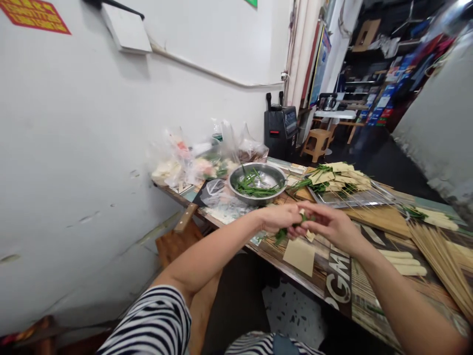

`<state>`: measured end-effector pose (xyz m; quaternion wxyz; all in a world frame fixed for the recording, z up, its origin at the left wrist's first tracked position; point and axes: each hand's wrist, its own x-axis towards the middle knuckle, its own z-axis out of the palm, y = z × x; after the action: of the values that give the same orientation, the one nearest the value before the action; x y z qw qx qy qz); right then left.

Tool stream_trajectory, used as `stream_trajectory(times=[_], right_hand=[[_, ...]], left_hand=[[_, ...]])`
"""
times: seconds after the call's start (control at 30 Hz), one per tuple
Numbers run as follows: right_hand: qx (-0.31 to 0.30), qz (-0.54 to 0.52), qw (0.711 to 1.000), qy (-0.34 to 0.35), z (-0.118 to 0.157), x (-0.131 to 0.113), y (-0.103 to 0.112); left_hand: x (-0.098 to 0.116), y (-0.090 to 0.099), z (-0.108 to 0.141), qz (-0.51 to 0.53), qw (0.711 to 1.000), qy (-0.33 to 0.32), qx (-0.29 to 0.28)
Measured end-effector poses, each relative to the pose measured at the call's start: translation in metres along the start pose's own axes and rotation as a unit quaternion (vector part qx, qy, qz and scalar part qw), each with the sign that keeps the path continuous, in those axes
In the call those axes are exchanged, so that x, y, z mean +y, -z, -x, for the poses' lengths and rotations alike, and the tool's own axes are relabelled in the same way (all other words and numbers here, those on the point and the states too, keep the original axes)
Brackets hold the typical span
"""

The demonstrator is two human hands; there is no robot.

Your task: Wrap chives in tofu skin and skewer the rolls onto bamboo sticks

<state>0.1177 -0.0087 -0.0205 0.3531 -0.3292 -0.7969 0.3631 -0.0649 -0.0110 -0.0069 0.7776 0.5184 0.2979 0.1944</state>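
In the head view my left hand [283, 219] is closed around a small bundle of green vegetable [281, 235], whose leafy ends stick out below the fist. My right hand [334, 228] meets it, with thumb and fingers pinching the other end, where a bit of pale sheet shows. The fingers hide most of the bundle. Below the hands, a square tofu sheet [300, 256] lies flat on the table. Just beyond stands a steel bowl [257, 199] holding cut green stalks [254, 183].
To the right, a metal tray [354, 198] carries skewered tofu-sheet rolls with greens [338, 178]. Nearer are pale rolls [402, 262] and a pile of wooden skewers [441, 266]. A wooden-handled knife [185, 218] juts over the left table edge, near plastic bags [185, 158].
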Motion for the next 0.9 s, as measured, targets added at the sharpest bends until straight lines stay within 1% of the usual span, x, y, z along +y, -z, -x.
stream_trajectory(times=[0.1,0.2,0.27,0.33,0.43,0.53,0.63,0.7,0.77,0.83,0.9], right_hand=[[0.026,0.053,0.998,0.030,0.038,-0.004,0.000],[0.034,0.063,0.997,0.039,0.068,-0.007,-0.004],[0.036,0.059,0.997,0.025,0.083,-0.007,-0.008],[0.056,0.043,0.997,-0.004,0.092,-0.005,-0.014],[0.088,0.008,0.995,-0.050,0.098,0.001,-0.025],[0.109,-0.014,0.991,-0.079,0.093,0.006,-0.032],[0.125,-0.040,0.986,-0.107,0.079,0.007,-0.031],[0.145,-0.061,0.981,-0.113,0.068,0.007,-0.028],[0.168,-0.069,0.977,-0.115,0.060,0.006,-0.025],[0.181,-0.060,0.975,-0.112,0.057,0.006,-0.024],[0.185,-0.040,0.976,-0.107,0.059,0.009,-0.025]], left_hand=[[-0.019,-0.022,-0.003,0.073,0.992,0.053,-0.089],[-0.032,-0.038,-0.002,0.098,0.984,0.069,-0.132],[-0.038,-0.045,-0.001,0.097,0.979,0.090,-0.153],[-0.043,-0.047,-0.002,0.108,0.976,0.104,-0.157],[-0.051,-0.040,-0.005,0.139,0.974,0.124,-0.129],[-0.054,-0.029,-0.005,0.161,0.971,0.146,-0.096],[-0.046,-0.019,-0.002,0.157,0.977,0.127,-0.072],[-0.037,-0.013,0.000,0.099,0.991,0.075,-0.046],[-0.029,-0.007,0.000,0.002,1.000,0.029,-0.010],[-0.025,-0.002,-0.001,-0.090,0.996,-0.002,0.025],[-0.027,0.002,-0.004,-0.154,0.985,-0.029,0.070]])
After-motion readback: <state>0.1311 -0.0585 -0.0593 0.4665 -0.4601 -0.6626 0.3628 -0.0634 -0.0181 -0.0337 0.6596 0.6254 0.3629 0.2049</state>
